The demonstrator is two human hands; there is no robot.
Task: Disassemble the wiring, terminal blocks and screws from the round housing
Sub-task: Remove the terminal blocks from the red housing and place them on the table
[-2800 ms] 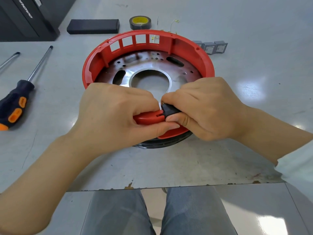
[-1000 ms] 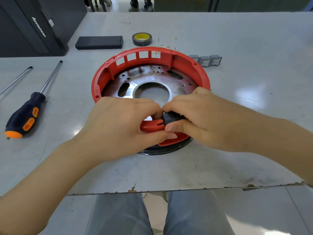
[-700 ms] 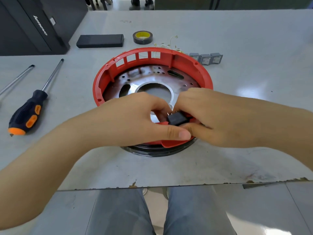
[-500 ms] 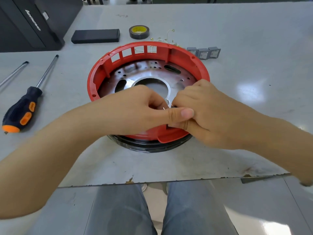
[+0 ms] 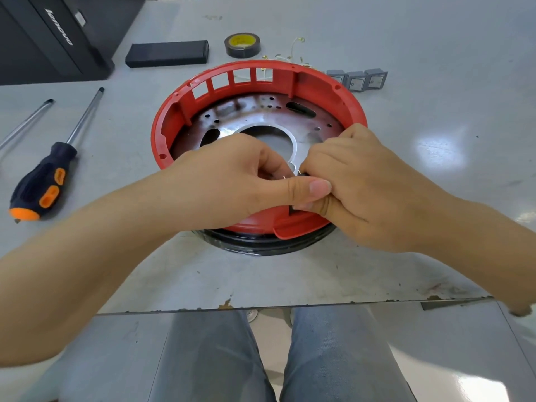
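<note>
Nearest the camera, both hands met over the near rim of the red round housing [image 5: 319, 91], which sat on a black ring on the grey table [image 5: 435, 198]. The left hand [image 5: 229, 181] was curled, thumb stretched rightward and pressing on a small black part [image 5: 291, 210] at the rim; the right hand [image 5: 368, 192] was curled round the same part from the right (most of it was hidden, so what it was could not be told). Thin metal pins showed between the fingers. Risk, judged: a hard pull could bend those pins or make the part pop free and drop off the near table edge; the housing could also skid, since neither hand plainly held it down. Left of the housing lay a screwdriver [image 5: 43, 181], and a second shaft [image 5: 26, 123] beside it. Farther back were three grey terminal blocks [image 5: 356, 81] at right, loose wiring [image 5: 290, 55], a tape roll [image 5: 242, 45] and a black box [image 5: 167, 53].
</note>
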